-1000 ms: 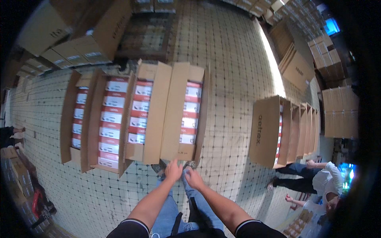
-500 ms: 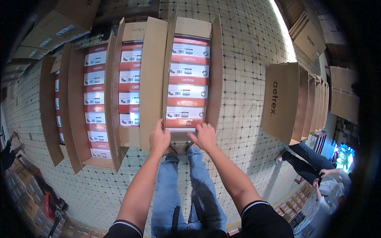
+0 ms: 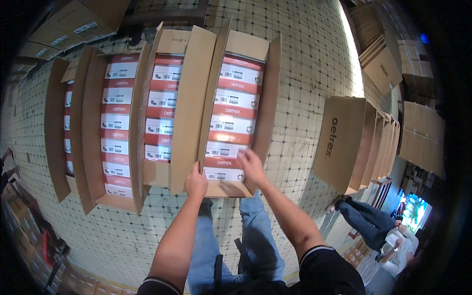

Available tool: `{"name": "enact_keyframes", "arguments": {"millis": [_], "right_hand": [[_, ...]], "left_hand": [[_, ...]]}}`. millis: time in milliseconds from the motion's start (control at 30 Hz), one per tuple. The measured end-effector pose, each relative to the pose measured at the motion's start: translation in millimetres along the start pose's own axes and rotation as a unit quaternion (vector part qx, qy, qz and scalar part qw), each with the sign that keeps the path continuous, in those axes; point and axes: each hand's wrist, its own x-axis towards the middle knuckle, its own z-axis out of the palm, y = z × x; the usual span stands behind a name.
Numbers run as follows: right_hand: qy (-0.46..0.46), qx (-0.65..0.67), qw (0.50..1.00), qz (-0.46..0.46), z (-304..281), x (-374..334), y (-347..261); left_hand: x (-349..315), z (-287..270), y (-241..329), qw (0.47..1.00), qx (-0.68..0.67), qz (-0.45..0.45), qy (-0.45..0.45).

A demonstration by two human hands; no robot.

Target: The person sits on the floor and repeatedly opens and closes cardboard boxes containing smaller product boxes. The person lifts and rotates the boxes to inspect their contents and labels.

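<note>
Left hand (image 3: 197, 184): at near end of left flap (image 3: 216, 91), where neighbour flap (image 3: 191, 113) meets it; thumb up, fingers mostly hidden, can't tell if pinching or just resting.
Right hand (image 3: 252, 169): above near end of row, beside right flap (image 3: 270, 105); fingers loosely curled, blurred; can't tell if touching.
Carton (image 3: 246, 44): on floor (image 3: 305, 73), straight ahead, open, both long flaps up.
Boxes (image 3: 235, 98): 5 showing in 1 row inside carton, red bands and white labels up.
Change: vs 1 s ago, left flap no longer leaning over row; vs 0.5 s ago, right hand shifted from near end wall to over boxes, nearest label uncovered.
Meaning: full row now exposed, in reach.
Left side: 3 more open cartons (image 3: 82, 128), filled alike.
Right side: more cartons (image 3: 339, 142), well apart; person (image 3: 393, 246) nearby.
</note>
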Motion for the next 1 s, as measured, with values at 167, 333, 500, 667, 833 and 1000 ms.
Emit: {"name": "enact_keyframes", "arguments": {"millis": [167, 333, 500, 667, 833, 1000], "right_hand": [[-0.002, 0.385, 0.921, 0.064, -37, 183, -80], [0.016, 0.54, 0.835, 0.101, -60, 324, -135], [0.109, 0.597, 0.762, 0.226, -61, 374, -156], [0.223, 0.456, 0.861, 0.044, -80, 394, -200], [0.082, 0.398, 0.913, -0.023, -125, 430, -246], [-0.008, 0.254, 0.946, -0.201, -135, 311, -162]], "left_hand": [[0, 1, 10, 0.999, 0.02, -0.02, 0.021], [3, 3, 8, 0.998, 0.033, -0.031, 0.04], [1, 6, 5, 0.998, -0.01, -0.04, 0.054], [0, 6, 4, 0.996, -0.042, -0.039, 0.063], [2, 3, 5, 0.996, -0.054, -0.015, 0.065], [2, 0, 5, 0.998, -0.02, -0.03, 0.055]]}}
